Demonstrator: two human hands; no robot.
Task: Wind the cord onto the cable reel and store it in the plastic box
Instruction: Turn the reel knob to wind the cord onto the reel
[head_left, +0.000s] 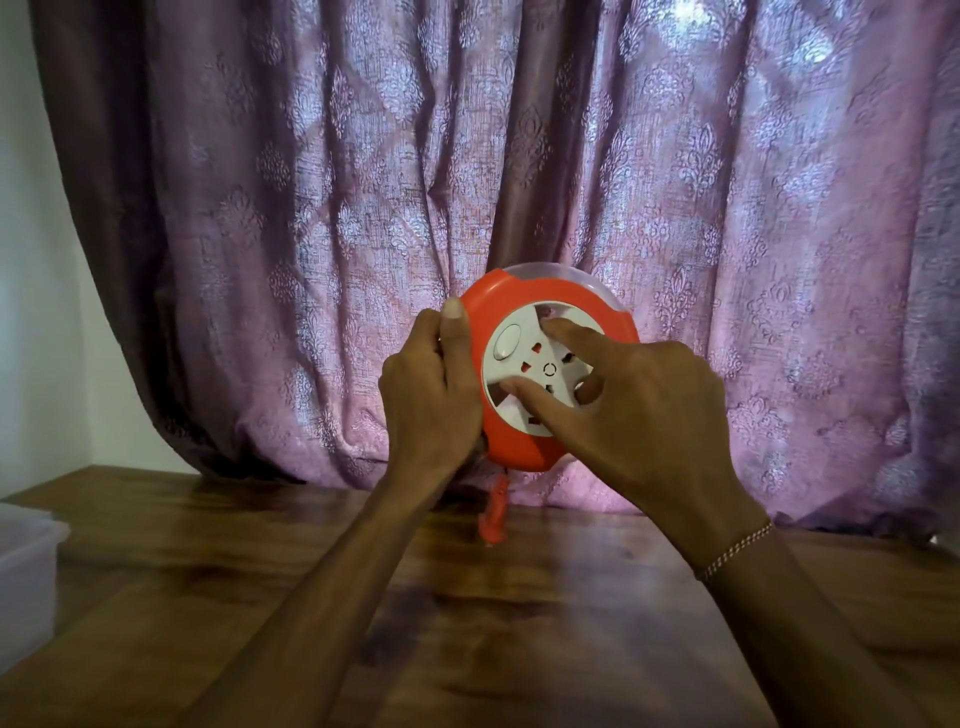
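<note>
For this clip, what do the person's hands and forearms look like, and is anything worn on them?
Both forearms are bare, with no sleeves in view. The right hand has a thin beaded bracelet of pale pinkish and white beads around the wrist. The left hand wears nothing visible: no ring, watch or glove. Its thumbnail is short and unpainted.

The cable reel (545, 374) is held upright in the air above the far middle of the desk (467, 623), its socket face toward the camera. The left hand (431, 395) grips its left rim. The right hand (639, 415) lies over its face from the right, fingers on the centre plate. A plug (493, 514) hangs below the reel, just over the desk. The plastic box (26, 561) sits at the desk's left edge. The curtain (519, 156) hangs behind the desk's far edge.
</note>
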